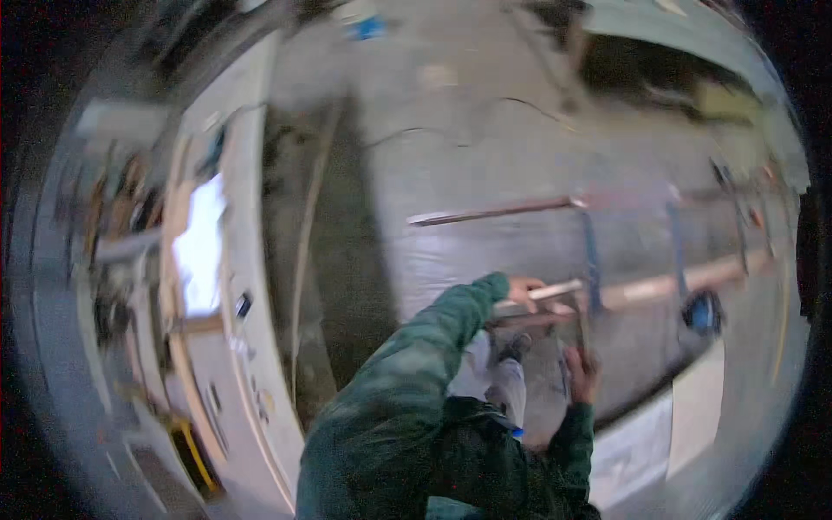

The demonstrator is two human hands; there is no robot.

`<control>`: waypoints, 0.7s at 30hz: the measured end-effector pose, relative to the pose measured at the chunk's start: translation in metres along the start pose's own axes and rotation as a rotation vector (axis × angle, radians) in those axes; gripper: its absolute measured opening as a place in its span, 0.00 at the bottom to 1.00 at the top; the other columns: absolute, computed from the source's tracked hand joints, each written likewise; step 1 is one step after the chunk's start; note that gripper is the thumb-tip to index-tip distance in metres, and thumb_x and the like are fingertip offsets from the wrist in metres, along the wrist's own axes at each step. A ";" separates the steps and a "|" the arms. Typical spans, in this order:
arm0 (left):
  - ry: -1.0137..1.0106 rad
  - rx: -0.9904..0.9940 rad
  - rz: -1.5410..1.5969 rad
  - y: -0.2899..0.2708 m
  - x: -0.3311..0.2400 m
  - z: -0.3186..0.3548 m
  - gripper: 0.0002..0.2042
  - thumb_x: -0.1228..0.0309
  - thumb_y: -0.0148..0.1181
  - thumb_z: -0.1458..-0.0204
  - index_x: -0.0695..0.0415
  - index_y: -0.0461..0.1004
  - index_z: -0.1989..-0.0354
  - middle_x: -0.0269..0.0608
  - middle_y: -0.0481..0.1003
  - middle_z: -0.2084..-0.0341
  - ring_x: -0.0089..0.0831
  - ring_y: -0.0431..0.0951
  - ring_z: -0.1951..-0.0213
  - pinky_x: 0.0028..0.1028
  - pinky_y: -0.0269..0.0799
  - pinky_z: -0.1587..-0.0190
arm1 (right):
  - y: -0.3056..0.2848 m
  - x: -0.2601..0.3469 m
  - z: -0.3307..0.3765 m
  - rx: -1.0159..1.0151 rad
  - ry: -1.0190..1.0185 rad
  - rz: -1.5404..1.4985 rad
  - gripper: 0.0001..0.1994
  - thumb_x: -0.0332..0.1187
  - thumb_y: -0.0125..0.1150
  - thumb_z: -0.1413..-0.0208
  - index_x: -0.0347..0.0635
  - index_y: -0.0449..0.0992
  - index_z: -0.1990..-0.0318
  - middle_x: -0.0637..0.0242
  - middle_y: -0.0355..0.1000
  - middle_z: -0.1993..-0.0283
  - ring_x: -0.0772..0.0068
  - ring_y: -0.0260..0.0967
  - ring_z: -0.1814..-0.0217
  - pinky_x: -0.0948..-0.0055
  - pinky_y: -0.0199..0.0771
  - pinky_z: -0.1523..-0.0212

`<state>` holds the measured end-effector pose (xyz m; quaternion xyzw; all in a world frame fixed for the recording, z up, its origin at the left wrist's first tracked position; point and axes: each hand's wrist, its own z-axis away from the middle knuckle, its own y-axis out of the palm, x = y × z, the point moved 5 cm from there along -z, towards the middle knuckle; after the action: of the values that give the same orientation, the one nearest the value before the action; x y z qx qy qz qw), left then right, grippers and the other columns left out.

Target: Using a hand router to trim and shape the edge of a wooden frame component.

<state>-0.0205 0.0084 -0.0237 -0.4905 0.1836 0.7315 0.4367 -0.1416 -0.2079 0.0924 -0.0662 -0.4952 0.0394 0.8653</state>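
Observation:
My left hand (523, 293), at the end of a green sleeve, closes around a short pale wooden strip (556, 290). The strip lies near the end of a long light wooden board (641, 292). Nearer to me, my right hand (582, 373) is closed, its fingers blurred. A thin dark upright piece (583, 328) rises from around it, but I cannot tell what it is. Blue crossbars (591, 260) run between the light board and a reddish-brown board (494, 212) farther away.
A long pale workbench (256, 173) runs along the left, with a bright white sheet (201, 251) on it. A blue and black round object (703, 312) sits right of the boards. Pale panels (698, 407) lie at lower right. A cable (416, 132) crosses the concrete floor.

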 end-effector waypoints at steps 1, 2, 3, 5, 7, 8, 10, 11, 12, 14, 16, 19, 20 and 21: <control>-0.098 -0.051 -0.022 -0.003 0.006 0.012 0.42 0.58 0.68 0.71 0.55 0.57 0.43 0.46 0.65 0.49 0.37 0.64 0.49 0.31 0.59 0.48 | -0.003 0.013 0.011 0.073 -0.098 0.011 0.12 0.35 0.55 0.47 0.34 0.74 0.63 0.65 0.71 0.68 0.76 0.67 0.64 0.77 0.67 0.62; -0.158 -0.096 -0.002 -0.010 0.003 0.035 0.42 0.58 0.68 0.71 0.55 0.56 0.42 0.47 0.65 0.50 0.37 0.65 0.50 0.30 0.60 0.48 | -0.017 -0.003 0.018 0.072 -0.059 0.041 0.12 0.35 0.54 0.47 0.34 0.73 0.62 0.65 0.71 0.67 0.75 0.68 0.64 0.77 0.68 0.62; -0.212 -0.136 0.015 -0.019 -0.009 0.056 0.43 0.58 0.68 0.72 0.55 0.56 0.42 0.47 0.65 0.50 0.38 0.65 0.50 0.30 0.60 0.49 | -0.026 -0.011 0.016 0.062 -0.024 0.071 0.12 0.35 0.54 0.47 0.34 0.73 0.61 0.65 0.71 0.66 0.74 0.68 0.64 0.77 0.68 0.62; -0.120 -0.325 0.093 -0.025 -0.020 0.127 0.40 0.60 0.65 0.66 0.55 0.53 0.41 0.48 0.67 0.52 0.36 0.67 0.53 0.31 0.62 0.51 | 0.005 0.025 0.033 0.191 -0.048 0.034 0.13 0.36 0.53 0.46 0.35 0.72 0.61 0.64 0.69 0.61 0.73 0.66 0.60 0.74 0.65 0.57; -0.094 -0.367 0.500 -0.018 -0.081 0.199 0.38 0.62 0.61 0.59 0.55 0.49 0.40 0.44 0.67 0.55 0.29 0.68 0.55 0.29 0.64 0.52 | 0.031 0.040 0.032 0.455 -0.083 -0.151 0.12 0.35 0.52 0.46 0.35 0.70 0.59 0.64 0.68 0.58 0.73 0.63 0.55 0.74 0.61 0.53; -0.056 -0.513 0.593 -0.003 -0.063 0.224 0.36 0.64 0.61 0.59 0.56 0.51 0.40 0.41 0.67 0.55 0.27 0.67 0.56 0.27 0.64 0.53 | 0.055 0.070 0.041 0.516 -0.184 -0.027 0.12 0.34 0.51 0.45 0.34 0.70 0.59 0.64 0.68 0.57 0.74 0.63 0.54 0.74 0.61 0.52; -0.014 -0.517 1.040 0.039 -0.066 0.253 0.32 0.63 0.59 0.54 0.57 0.52 0.42 0.38 0.66 0.54 0.24 0.66 0.55 0.26 0.64 0.52 | 0.095 0.102 0.056 0.551 -0.380 0.106 0.11 0.31 0.46 0.45 0.34 0.69 0.57 0.58 0.66 0.52 0.64 0.64 0.52 0.70 0.61 0.51; 0.129 -0.648 1.146 0.058 -0.063 0.262 0.30 0.63 0.57 0.52 0.56 0.53 0.42 0.37 0.65 0.53 0.23 0.65 0.53 0.26 0.64 0.52 | 0.116 0.113 0.067 0.583 -0.617 0.378 0.13 0.29 0.46 0.47 0.34 0.67 0.55 0.53 0.64 0.51 0.58 0.63 0.51 0.68 0.60 0.49; 0.282 -0.763 1.242 0.075 -0.064 0.268 0.27 0.63 0.56 0.51 0.56 0.54 0.43 0.36 0.65 0.52 0.22 0.64 0.52 0.25 0.63 0.51 | 0.139 0.128 0.080 0.585 -0.860 0.644 0.14 0.28 0.47 0.48 0.34 0.66 0.54 0.49 0.62 0.50 0.53 0.63 0.51 0.65 0.60 0.48; 0.532 -0.857 1.498 0.108 -0.064 0.283 0.25 0.66 0.53 0.48 0.54 0.52 0.43 0.33 0.61 0.49 0.23 0.63 0.49 0.24 0.63 0.49 | 0.187 0.142 0.116 0.735 -1.198 0.863 0.23 0.30 0.52 0.57 0.32 0.63 0.50 0.46 0.57 0.46 0.45 0.56 0.47 0.57 0.58 0.47; 0.697 -1.093 1.603 0.121 -0.075 0.313 0.24 0.67 0.53 0.48 0.55 0.55 0.43 0.36 0.63 0.50 0.25 0.65 0.49 0.28 0.65 0.49 | 0.228 0.145 0.155 0.997 -1.245 0.996 0.28 0.33 0.56 0.62 0.29 0.62 0.50 0.49 0.52 0.41 0.41 0.51 0.45 0.52 0.55 0.45; 0.602 -1.306 1.692 0.138 -0.057 0.363 0.16 0.68 0.55 0.50 0.60 0.66 0.53 0.40 0.71 0.60 0.27 0.73 0.59 0.27 0.71 0.58 | 0.272 0.141 0.216 1.164 -1.592 1.084 0.33 0.32 0.58 0.66 0.31 0.58 0.46 0.49 0.51 0.41 0.44 0.55 0.53 0.56 0.59 0.52; 0.622 -1.321 1.704 0.142 -0.050 0.381 0.16 0.68 0.55 0.50 0.60 0.66 0.53 0.40 0.71 0.60 0.27 0.73 0.59 0.27 0.71 0.58 | 0.287 0.137 0.228 1.247 -1.634 1.064 0.34 0.32 0.58 0.66 0.32 0.58 0.46 0.50 0.50 0.40 0.44 0.55 0.54 0.55 0.60 0.52; 0.685 -1.460 1.630 0.146 -0.042 0.412 0.17 0.68 0.53 0.50 0.61 0.64 0.52 0.42 0.70 0.59 0.31 0.73 0.59 0.30 0.71 0.56 | 0.305 0.133 0.240 1.332 -1.676 1.043 0.34 0.32 0.58 0.66 0.33 0.58 0.45 0.51 0.50 0.39 0.44 0.55 0.54 0.55 0.60 0.53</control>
<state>-0.3635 0.1961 0.1755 -0.5355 0.0876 0.5572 -0.6286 -0.2813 0.1292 0.2793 0.2492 -0.7019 0.6670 0.0158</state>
